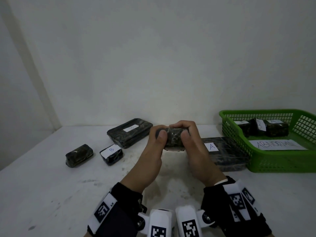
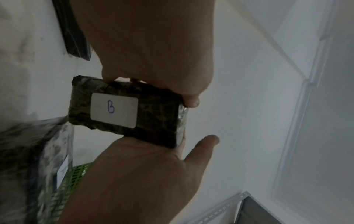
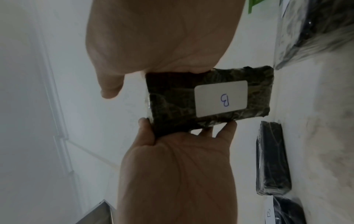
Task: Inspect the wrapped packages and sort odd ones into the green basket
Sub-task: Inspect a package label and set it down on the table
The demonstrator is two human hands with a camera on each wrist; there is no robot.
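Both hands hold one small dark wrapped package [image 1: 173,138] in the air above the table's middle. My left hand [image 1: 159,134] pinches its left end, thumb on the near face. My right hand [image 1: 184,132] grips the right end the same way. The head view shows no label on it. Both wrist views show the held package [image 2: 153,115] [image 3: 172,103] from below, with a white label marked B [image 2: 114,109]. The green basket [image 1: 280,161] stands at the right. It holds wrapped packages [image 1: 266,128] and a paper reading ABNORMAL [image 1: 277,144].
On the white table lie a large package labelled B [image 1: 130,132], a small package labelled B [image 1: 111,153] and a small package with no label showing [image 1: 79,155], all to the left. A large package labelled A [image 1: 225,153] lies against the basket. A wall rises behind.
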